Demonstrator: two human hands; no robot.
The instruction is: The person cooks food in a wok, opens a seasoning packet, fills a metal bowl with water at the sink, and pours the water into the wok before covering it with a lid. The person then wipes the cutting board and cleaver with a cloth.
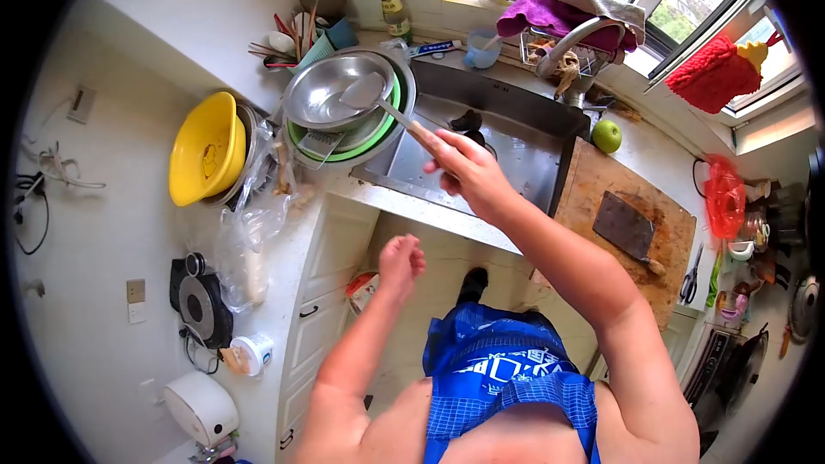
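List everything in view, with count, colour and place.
Basin: one, yellow, left of bowl
Bowl: one, silver, atop nested basins
Sink: one, grey, centre
Apple: one, green, right of sink
Board: one, brown, below apple
Cleaver: one, dark, on board
Bottle: one, dark, behind bowl
Cloth: one, purple, by window
Bag: one, red, far right
Tub: one, white, lower left
Spatula: one, silver, in right hand
Small clutter: uncountable
Apron: one, blue, worn
Right hand: one, bare, by sink
Left hand: one, bare, below sink
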